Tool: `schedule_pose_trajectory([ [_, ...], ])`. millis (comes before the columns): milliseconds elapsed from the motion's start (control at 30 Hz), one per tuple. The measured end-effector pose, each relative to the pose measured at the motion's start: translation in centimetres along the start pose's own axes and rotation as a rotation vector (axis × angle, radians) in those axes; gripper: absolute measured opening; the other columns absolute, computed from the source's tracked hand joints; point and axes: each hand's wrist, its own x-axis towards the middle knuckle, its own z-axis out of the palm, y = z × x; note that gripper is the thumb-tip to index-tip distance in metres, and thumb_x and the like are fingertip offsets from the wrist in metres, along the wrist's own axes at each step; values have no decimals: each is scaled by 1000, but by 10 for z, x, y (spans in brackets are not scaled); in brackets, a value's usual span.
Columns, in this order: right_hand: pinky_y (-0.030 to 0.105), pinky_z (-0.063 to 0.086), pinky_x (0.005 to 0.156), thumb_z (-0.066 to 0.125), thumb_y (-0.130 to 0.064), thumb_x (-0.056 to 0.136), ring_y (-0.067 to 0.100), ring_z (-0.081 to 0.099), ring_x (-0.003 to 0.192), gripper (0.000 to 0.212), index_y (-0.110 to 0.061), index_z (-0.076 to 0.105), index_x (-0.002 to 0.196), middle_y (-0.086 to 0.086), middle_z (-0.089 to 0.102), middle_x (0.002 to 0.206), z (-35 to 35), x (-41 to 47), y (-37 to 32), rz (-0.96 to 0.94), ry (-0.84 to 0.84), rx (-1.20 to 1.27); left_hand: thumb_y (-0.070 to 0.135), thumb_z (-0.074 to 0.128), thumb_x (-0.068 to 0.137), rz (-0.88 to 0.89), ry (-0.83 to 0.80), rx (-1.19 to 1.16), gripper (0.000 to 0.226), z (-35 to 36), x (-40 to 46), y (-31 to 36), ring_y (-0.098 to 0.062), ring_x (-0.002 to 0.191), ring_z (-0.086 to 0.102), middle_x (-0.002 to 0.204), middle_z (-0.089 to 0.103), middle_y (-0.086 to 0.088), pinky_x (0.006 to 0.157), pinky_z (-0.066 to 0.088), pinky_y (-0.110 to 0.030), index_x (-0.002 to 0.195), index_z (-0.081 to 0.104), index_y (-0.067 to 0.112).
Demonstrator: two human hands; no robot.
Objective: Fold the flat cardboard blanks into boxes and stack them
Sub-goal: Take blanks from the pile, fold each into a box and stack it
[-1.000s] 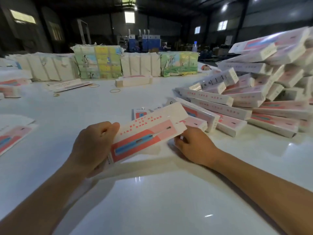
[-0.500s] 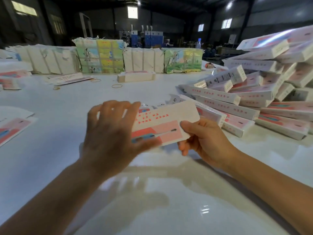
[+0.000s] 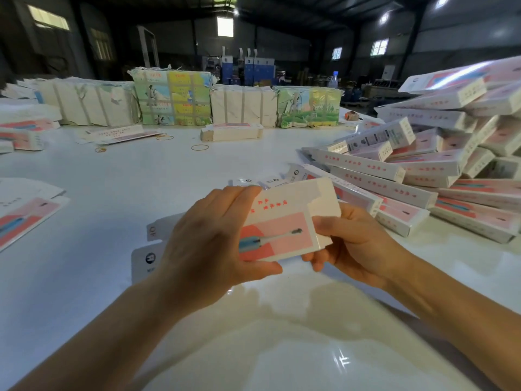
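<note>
— while both hands work above the white table (image 3: 112, 249), what do they hold?
— left hand (image 3: 208, 249) and right hand (image 3: 352, 244) each grasp one end of a pink-and-white box (image 3: 284, 221), raised near the box pile (image 3: 423, 170).

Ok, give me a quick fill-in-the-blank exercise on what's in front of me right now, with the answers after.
1. The box is held by ____ hands.
2. The pile of folded boxes lies on the person's ____ side.
3. The picture on the held box shows a ____.
4. The rubber band lies on the ____.

Answers: both; right; toothbrush; table
</note>
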Motion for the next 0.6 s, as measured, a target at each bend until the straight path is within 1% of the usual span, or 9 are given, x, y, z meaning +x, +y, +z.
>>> schedule_pose_trajectory([
  [33, 24, 52, 41, 58, -6, 76, 19, 65, 49, 22, -12, 78, 82, 10, 71, 70, -1, -1, -2, 17, -1, -36, 61, 65, 57, 11, -7, 9, 87, -2, 0, 0, -21, 76, 60, 104, 65, -8, 58, 44, -23, 123, 54, 5],
  [100, 26, 53, 41, 77, -11, 68, 20, 65, 51, 18, -13, 78, 85, 10, 72, 73, -3, -2, -6, 48, -39, -77, 61, 66, 56, 21, -22, 39, 86, -4, 0, 2, -18, 71, 59, 100, 66, -7, 55, 39, -18, 121, 56, 5],
  [167, 27, 53, 42, 91, -27, 52, 20, 65, 50, 41, -12, 77, 87, 12, 71, 73, -4, -6, -11, 80, -66, -102, 61, 66, 55, 28, -23, 67, 85, -7, 0, 3, -17, 68, 59, 97, 67, -6, 53, 36, -16, 119, 57, 6],
  [233, 26, 52, 42, 89, -24, 53, 20, 62, 45, 38, -13, 78, 87, 13, 71, 73, -4, -7, -14, 64, -29, -194, 61, 69, 55, 32, -23, 92, 84, -9, 0, 3, -19, 67, 59, 96, 67, -6, 52, 37, -19, 117, 58, 6],
  [300, 25, 48, 38, 76, 1, 69, 20, 58, 38, 18, -14, 78, 79, 14, 70, 68, -4, -6, -16, 20, 60, -292, 57, 76, 56, 36, -11, 91, 79, -9, 1, 3, -23, 65, 61, 95, 68, -8, 51, 41, -23, 115, 60, 7],
  [367, 23, 43, 34, 57, 15, 79, 19, 52, 31, 32, -9, 75, 67, 14, 64, 55, -5, -5, -13, 6, 175, -356, 53, 74, 59, 24, -2, 77, 70, -9, 2, 4, -27, 62, 62, 93, 69, -8, 48, 45, -28, 111, 63, 8],
  [433, 20, 40, 33, 56, 15, 77, 19, 48, 28, 28, -5, 71, 65, 14, 60, 50, -4, -6, -12, 39, 218, -318, 56, 67, 59, 2, -10, 66, 69, -8, 2, 3, -28, 61, 63, 93, 70, -7, 47, 48, -31, 111, 64, 11],
  [500, 19, 38, 32, 65, 9, 67, 17, 45, 27, 9, 2, 68, 71, 13, 57, 47, 0, -5, -14, 93, 186, -244, 63, 62, 59, -39, -46, 44, 79, -6, 0, 1, -25, 68, 64, 104, 69, -5, 52, 50, -31, 121, 59, 14],
  [600, 17, 34, 31, 64, -3, 54, 13, 41, 28, 10, -4, 72, 61, 9, 51, 42, 2, -5, -17, 149, 203, -153, 72, 51, 59, -119, -132, -15, 94, -2, -2, -3, -13, 83, 57, 125, 58, 5, 64, 50, -26, 139, 41, 24],
])
